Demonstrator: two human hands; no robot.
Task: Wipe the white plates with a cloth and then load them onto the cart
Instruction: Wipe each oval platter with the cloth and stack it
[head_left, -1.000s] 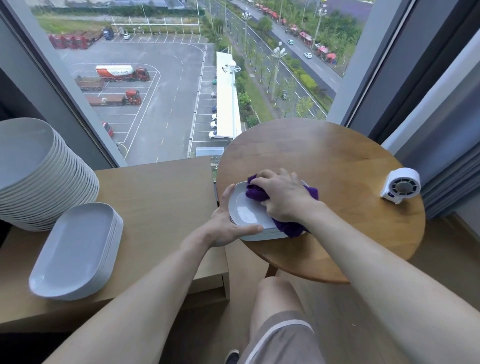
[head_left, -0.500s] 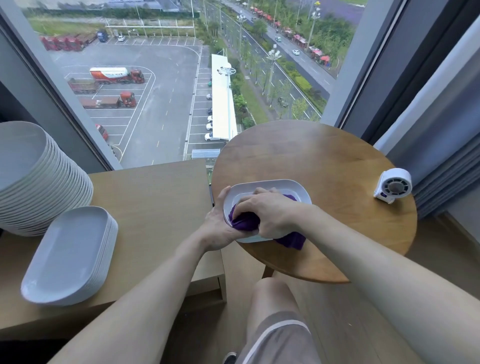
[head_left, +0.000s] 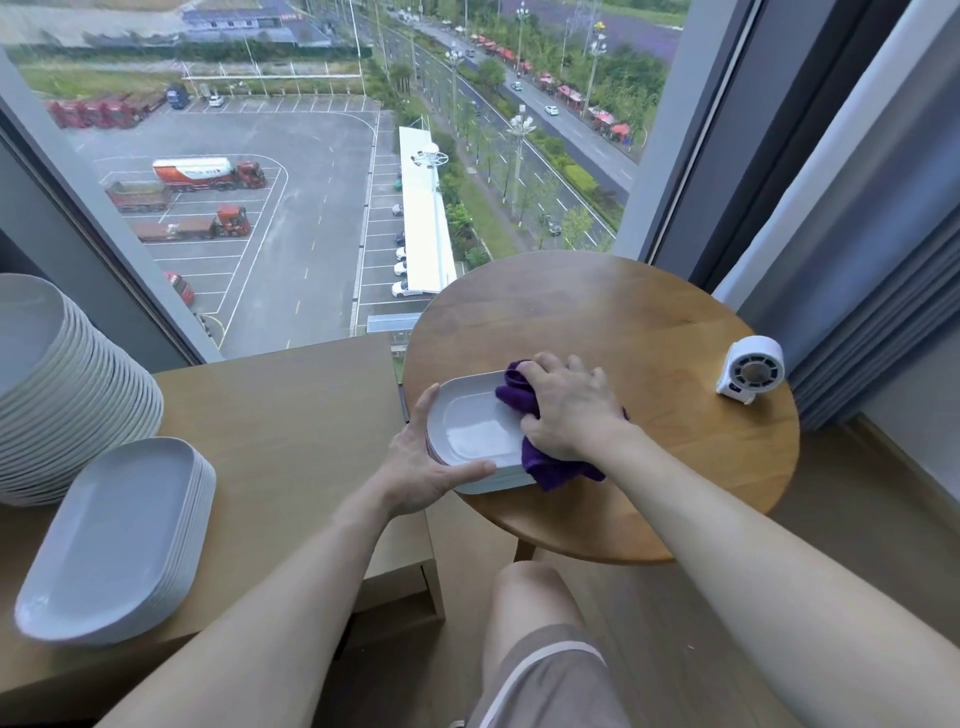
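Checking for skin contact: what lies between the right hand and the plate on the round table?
The purple cloth, bunched under the right hand on the plate; head view.

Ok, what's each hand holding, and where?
Right hand grips the bunched purple cloth from above; left hand holds the white plate by its near-left rim.
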